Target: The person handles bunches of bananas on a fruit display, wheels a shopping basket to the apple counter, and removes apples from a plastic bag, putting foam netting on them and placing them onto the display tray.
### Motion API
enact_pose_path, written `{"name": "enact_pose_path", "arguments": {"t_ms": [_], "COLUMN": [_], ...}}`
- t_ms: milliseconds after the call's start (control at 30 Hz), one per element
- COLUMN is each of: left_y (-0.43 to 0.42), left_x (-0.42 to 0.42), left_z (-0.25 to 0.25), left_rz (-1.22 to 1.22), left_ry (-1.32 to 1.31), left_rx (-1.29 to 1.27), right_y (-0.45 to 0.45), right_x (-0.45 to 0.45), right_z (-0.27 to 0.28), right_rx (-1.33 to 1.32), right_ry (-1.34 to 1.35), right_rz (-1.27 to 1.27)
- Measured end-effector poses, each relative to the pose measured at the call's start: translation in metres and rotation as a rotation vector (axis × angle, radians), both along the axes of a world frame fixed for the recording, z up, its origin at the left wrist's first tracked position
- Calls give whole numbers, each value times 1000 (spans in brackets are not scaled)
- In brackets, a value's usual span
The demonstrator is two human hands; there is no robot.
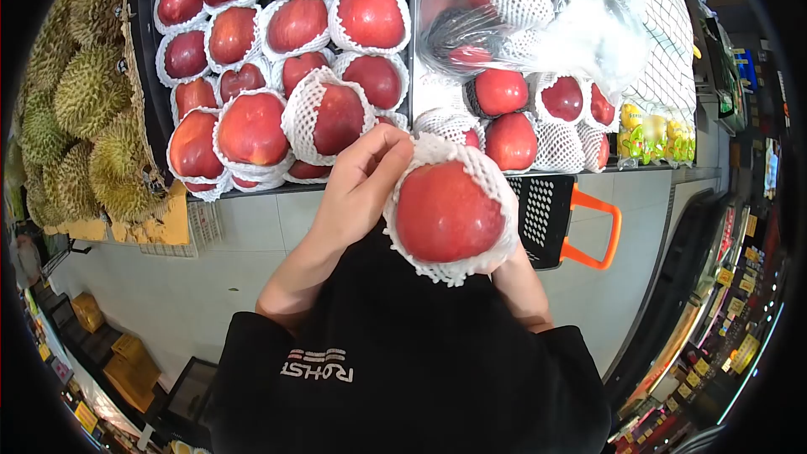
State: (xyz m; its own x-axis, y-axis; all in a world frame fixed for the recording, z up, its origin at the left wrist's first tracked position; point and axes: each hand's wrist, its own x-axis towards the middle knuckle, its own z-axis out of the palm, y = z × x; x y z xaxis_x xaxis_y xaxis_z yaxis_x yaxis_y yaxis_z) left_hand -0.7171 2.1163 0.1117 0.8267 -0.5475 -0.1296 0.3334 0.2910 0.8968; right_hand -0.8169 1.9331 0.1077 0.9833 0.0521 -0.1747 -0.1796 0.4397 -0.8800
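Note:
A large red apple (450, 212) in a white foam net sleeve (496, 193) is held up in front of my chest. My right hand (507, 259) supports it from behind and below, its fingers mostly hidden by the apple and net. At the upper left edge of the sleeve, my left hand (361, 176) is closed, thumb and fingers pinching the foam net. Just beyond my left hand, another netted apple (338, 120) rests on top of the stacked apples.
Rows of netted apples (294, 25) fill the display ahead. Durians (92, 92) are at the left. Plastic-wrapped fruit (504, 17) and bagged yellow fruit (656, 136) lie to the right. A black basket with an orange handle (618, 227) is below the display's right side.

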Motion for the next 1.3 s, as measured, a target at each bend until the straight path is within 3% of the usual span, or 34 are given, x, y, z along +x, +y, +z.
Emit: {"name": "enact_pose_path", "arguments": {"t_ms": [167, 300, 367, 433, 533, 567, 633, 700, 733, 833, 1033, 1100, 1233, 1300], "left_y": [15, 24, 31, 41, 57, 63, 70, 75, 72, 76, 77, 80, 74, 67], "left_x": [0, -5, -2, 3, 6, 6, 9, 13, 12, 14, 6, -6, -14, -17], "left_z": [-6, -1, 0, -4, -11, -4, 0, -4, 8, -6, -16, -19, -20, -18], "left_rz": [55, 203, 361, 289, 152, 54, -42, -198, -211, -177, -59, 38, 110, 117], "left_ry": [105, -198, -571, -752, -656, -340, -25, -225, -51, -47, 85, 302, 207, 148], "left_rx": [-31, 197, 373, 347, 259, 42, -170, -129, -69, -151, -418, -496, -456, -419], "right_y": [26, 46, 52, 56, 63, 64, 68, 75, 75, 79, 84, 80, 75, 70], "right_x": [11, 21, 23, 26, 35, 37, 40, 44, 47, 57, 69, 66, 59, 58], "right_z": [4, 16, 17, 17, 33, 36, 36, 38, 41, 57, 63, 64, 52, 41], "right_rx": [179, 273, 274, 112, 23, -53, -84, -363, -598, -1101, -1066, -995, -860, -558], "right_ry": [51, 55, 81, 40, -6, -33, -51, -87, -144, -323, -358, -337, -450, -367], "right_rz": [-96, -184, -235, -170, -144, -117, -119, -160, -96, 47, 122, 163, 217, 171]}}
